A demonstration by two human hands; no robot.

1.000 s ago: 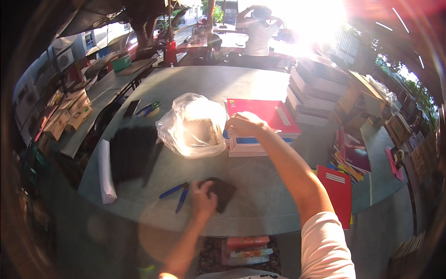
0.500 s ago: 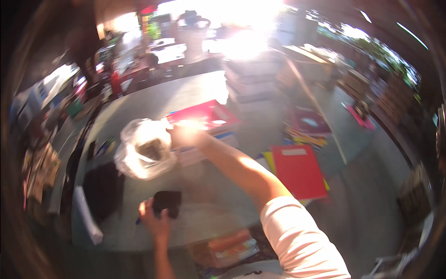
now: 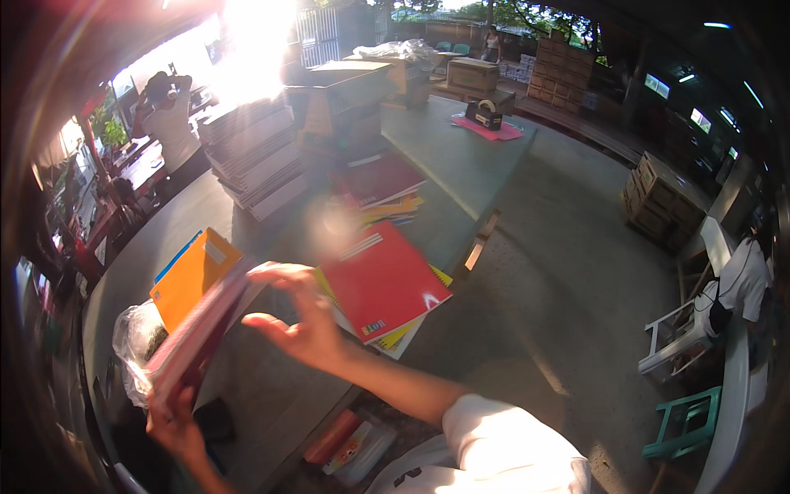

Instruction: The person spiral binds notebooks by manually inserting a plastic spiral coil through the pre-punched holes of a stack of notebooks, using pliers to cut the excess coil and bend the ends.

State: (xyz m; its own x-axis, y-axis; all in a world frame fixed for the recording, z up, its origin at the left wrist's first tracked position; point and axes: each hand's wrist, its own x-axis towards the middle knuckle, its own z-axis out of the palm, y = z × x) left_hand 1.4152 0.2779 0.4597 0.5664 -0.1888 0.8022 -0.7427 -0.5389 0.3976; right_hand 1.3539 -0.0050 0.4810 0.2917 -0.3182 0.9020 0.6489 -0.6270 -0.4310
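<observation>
My left hand (image 3: 174, 424) is closed on the lower end of a thin stack of pinkish-red notebooks (image 3: 199, 333), tilted up on edge over the table. My right hand (image 3: 303, 323) is open, thumb and fingers apart. Its fingertips are at the stack's upper corner; whether they touch it I cannot tell. Behind the stack show an orange notebook (image 3: 196, 278) and a clear plastic bag (image 3: 132, 342), partly hidden. To the right of my right hand, a red notebook (image 3: 385, 280) lies over yellow ones. A dark object (image 3: 216, 421) lies beside my left hand.
Tall stacks of notebooks (image 3: 255, 156) and open cardboard boxes (image 3: 341, 99) stand on the far side of the table. Farther right are a carton (image 3: 658, 202), a green stool (image 3: 683, 424) and a white chair (image 3: 675, 342). Another person (image 3: 173, 123) stands at far left.
The view has swung right. My left hand has gone from beside the dark object to gripping the raised notebook stack. My right hand has left the plastic bag's side and spread its fingers.
</observation>
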